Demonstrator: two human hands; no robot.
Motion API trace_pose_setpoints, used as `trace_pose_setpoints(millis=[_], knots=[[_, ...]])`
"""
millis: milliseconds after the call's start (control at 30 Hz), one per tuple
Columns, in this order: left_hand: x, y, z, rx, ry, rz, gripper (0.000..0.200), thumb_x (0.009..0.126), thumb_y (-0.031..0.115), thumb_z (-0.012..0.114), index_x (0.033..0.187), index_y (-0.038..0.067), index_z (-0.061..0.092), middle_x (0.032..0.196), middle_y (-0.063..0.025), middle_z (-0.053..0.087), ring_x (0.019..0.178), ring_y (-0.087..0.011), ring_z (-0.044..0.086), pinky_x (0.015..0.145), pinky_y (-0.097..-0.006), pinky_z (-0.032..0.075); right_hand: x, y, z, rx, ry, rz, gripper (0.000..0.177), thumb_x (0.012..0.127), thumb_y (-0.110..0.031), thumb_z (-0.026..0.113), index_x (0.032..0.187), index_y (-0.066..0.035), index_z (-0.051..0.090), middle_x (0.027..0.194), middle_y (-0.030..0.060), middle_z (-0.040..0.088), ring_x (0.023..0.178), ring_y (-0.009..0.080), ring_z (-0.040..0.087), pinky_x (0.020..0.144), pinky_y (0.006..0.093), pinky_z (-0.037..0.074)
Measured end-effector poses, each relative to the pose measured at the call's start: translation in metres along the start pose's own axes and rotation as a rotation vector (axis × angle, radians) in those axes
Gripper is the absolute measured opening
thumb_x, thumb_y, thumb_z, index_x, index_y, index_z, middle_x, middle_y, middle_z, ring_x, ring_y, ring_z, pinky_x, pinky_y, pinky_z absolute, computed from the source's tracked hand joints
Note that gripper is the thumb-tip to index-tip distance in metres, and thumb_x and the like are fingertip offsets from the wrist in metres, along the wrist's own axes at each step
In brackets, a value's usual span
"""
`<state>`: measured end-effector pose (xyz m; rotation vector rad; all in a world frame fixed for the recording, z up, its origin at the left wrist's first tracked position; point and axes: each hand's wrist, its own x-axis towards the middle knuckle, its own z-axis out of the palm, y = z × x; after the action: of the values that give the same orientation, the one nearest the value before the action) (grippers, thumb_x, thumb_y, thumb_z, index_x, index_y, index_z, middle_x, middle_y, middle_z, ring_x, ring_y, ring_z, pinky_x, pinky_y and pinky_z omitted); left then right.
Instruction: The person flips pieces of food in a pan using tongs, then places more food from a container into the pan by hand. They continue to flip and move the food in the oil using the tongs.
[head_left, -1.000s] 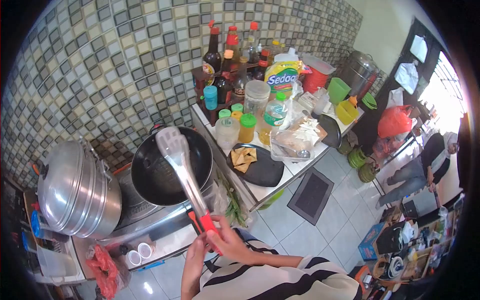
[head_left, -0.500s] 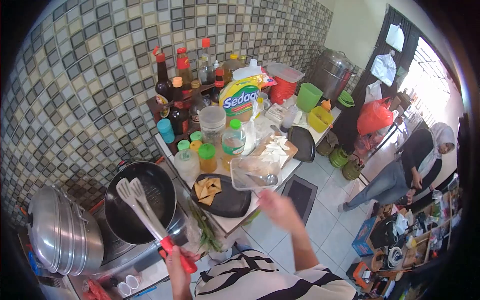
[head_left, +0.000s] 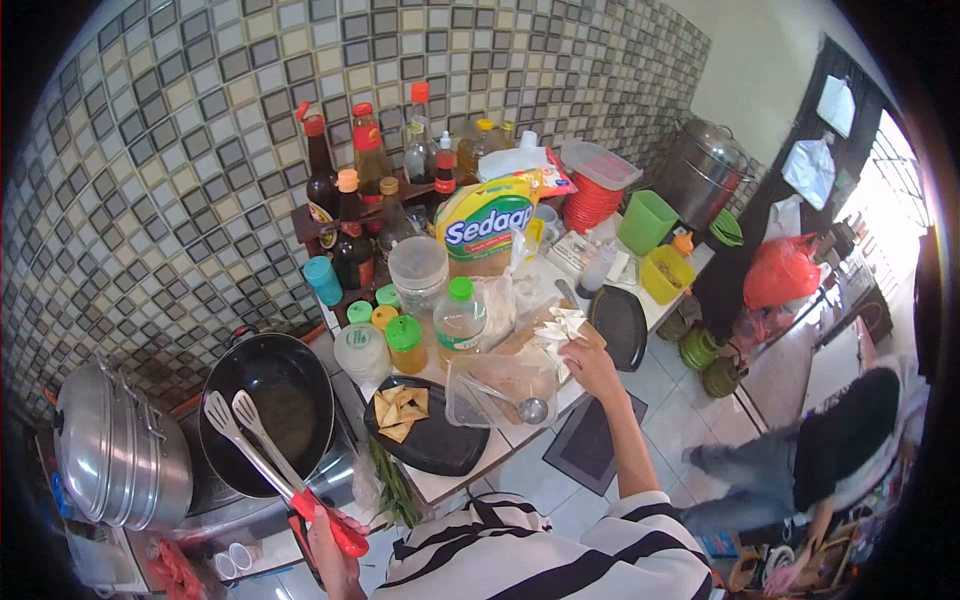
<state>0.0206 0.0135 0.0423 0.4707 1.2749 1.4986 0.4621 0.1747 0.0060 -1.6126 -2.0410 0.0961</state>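
Metal tongs with red handles (head_left: 262, 445) are held in my left hand (head_left: 330, 555), their slotted tips over the black pan (head_left: 270, 395). My right hand (head_left: 590, 365) reaches to the pale folded pieces (head_left: 560, 328) on a board, its fingers closed at their edge; whether it grips one is hard to tell. Just left of that hand sits a clear plastic tub (head_left: 500, 380) with a metal ladle (head_left: 530, 408) in it. Browned folded pieces (head_left: 400, 410) lie on a black plate (head_left: 440, 445) at the counter's front edge.
Bottles and jars (head_left: 405, 340) crowd the counter's back, beside a yellow Sedaap bag (head_left: 490, 225). A steamer pot (head_left: 120, 450) stands left of the pan. Another black plate (head_left: 617, 325) lies right of the board. A person (head_left: 840, 440) bends at the far right.
My right hand has moved from in front of the tub to the pale pieces. The tongs stay in my left hand. The other person has bent down lower.
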Motion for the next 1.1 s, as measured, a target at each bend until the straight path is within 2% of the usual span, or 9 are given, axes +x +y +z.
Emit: trace_pose_setpoints(millis=[133,400,500,533,633,733,867,933,1100], knots=[[0.000,0.000,0.009,-0.001,0.020,-0.004,0.036,0.088,0.039,0.044,0.080,0.004,0.048,0.061,-0.0068,0.051,0.048,-0.0167,0.053,0.048,-0.0306,0.049,0.005,-0.003,-0.008,0.143,-0.057,0.088,0.012,0.071,-0.006,0.059,0.083,-0.004,0.056,0.077,0.0110,0.056,0.072,0.0285,0.055,0.065,0.0352,0.044],[0.002,0.005,0.006,-0.049,0.064,0.017,0.035,0.089,0.039,0.043,0.082,0.004,0.048,0.060,-0.0067,0.051,0.049,-0.0177,0.053,0.050,-0.0319,0.049,0.007,-0.011,-0.030,0.150,0.004,0.105,0.007,0.073,-0.003,0.052,0.080,-0.002,0.050,0.077,0.0142,0.054,0.074,0.0317,0.055,0.064,0.0374,0.043],[0.001,0.006,-0.010,-0.060,0.061,0.007,0.037,0.089,0.040,0.041,0.081,0.004,0.048,0.060,-0.0068,0.051,0.050,-0.0192,0.054,0.052,-0.0327,0.048,0.017,-0.053,-0.055,0.109,0.152,0.148,0.006,0.074,-0.001,0.049,0.080,-0.001,0.049,0.074,0.0172,0.053,0.069,0.0351,0.053,0.062,0.0387,0.042],[-0.002,0.011,-0.011,-0.105,0.055,0.035,0.032,0.091,0.032,0.041,0.082,0.002,0.048,0.061,-0.0070,0.051,0.054,-0.0159,0.055,0.052,-0.0330,0.052,0.022,-0.070,-0.062,0.057,0.195,0.118,0.004,0.075,-0.001,0.049,0.079,-0.001,0.048,0.075,0.0174,0.052,0.068,0.0355,0.052,0.061,0.0383,0.041],[-0.006,0.021,-0.026,-0.085,0.043,-0.006,0.032,0.090,0.032,0.042,0.082,0.002,0.049,0.061,-0.0063,0.051,0.054,-0.0151,0.054,0.054,-0.0342,0.052,0.039,-0.149,-0.074,0.086,0.385,0.125,0.007,0.077,-0.002,0.052,0.084,-0.001,0.052,0.076,0.0129,0.053,0.064,0.0258,0.053,0.057,0.0324,0.042],[-0.009,0.032,-0.039,-0.136,0.072,-0.006,0.032,0.090,0.032,0.043,0.080,0.002,0.050,0.061,-0.0071,0.052,0.053,-0.0160,0.054,0.055,-0.0342,0.052,0.060,-0.222,-0.063,0.301,0.408,-0.013,0.009,0.077,-0.004,0.054,0.086,-0.001,0.054,0.076,0.0110,0.055,0.065,0.0204,0.053,0.057,0.0304,0.042],[-0.010,0.038,-0.071,-0.131,-0.001,-0.012,0.031,0.090,0.029,0.044,0.079,0.001,0.051,0.062,-0.0081,0.053,0.055,-0.0162,0.055,0.056,-0.0354,0.052,0.100,-0.310,0.017,0.609,0.120,-0.201,0.010,0.076,-0.003,0.054,0.086,-0.002,0.055,0.077,0.0126,0.056,0.069,0.0235,0.058,0.059,0.0330,0.044],[-0.013,0.044,-0.081,-0.100,0.014,-0.020,0.031,0.090,0.029,0.044,0.080,0.001,0.051,0.062,-0.0082,0.053,0.054,-0.0163,0.056,0.057,-0.0354,0.052,0.121,-0.340,0.095,0.563,-0.028,-0.349,0.010,0.076,-0.005,0.051,0.085,-0.005,0.055,0.081,0.0141,0.057,0.075,0.0317,0.056,0.064,0.0377,0.044],[-0.021,0.055,-0.101,-0.025,-0.042,-0.072,0.029,0.089,0.027,0.046,0.080,0.000,0.052,0.059,-0.0092,0.055,0.053,-0.0187,0.057,0.058,-0.0324,0.051,0.140,-0.394,0.224,0.115,-0.352,-0.475,0.009,0.070,-0.006,0.055,0.079,-0.003,0.059,0.082,0.0137,0.060,0.077,0.0308,0.061,0.065,0.0415,0.049]])
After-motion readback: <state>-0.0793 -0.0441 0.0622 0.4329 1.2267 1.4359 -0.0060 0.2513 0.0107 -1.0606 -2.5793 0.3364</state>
